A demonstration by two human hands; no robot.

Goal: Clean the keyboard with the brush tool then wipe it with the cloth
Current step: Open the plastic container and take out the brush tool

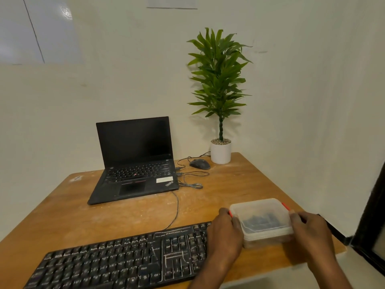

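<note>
A black full-size keyboard lies along the near edge of the wooden table, its keys dusted with pale grit. To its right stands a translucent lidded plastic box with red clips; dark items show dimly through the lid. My left hand grips the box's left end, over the keyboard's right end. My right hand grips the box's right end. No brush or cloth can be made out apart from the dark contents.
An open black laptop sits at the back of the table, with a black mouse, coiled cables and a potted plant to its right. The table's right edge lies just beyond the box.
</note>
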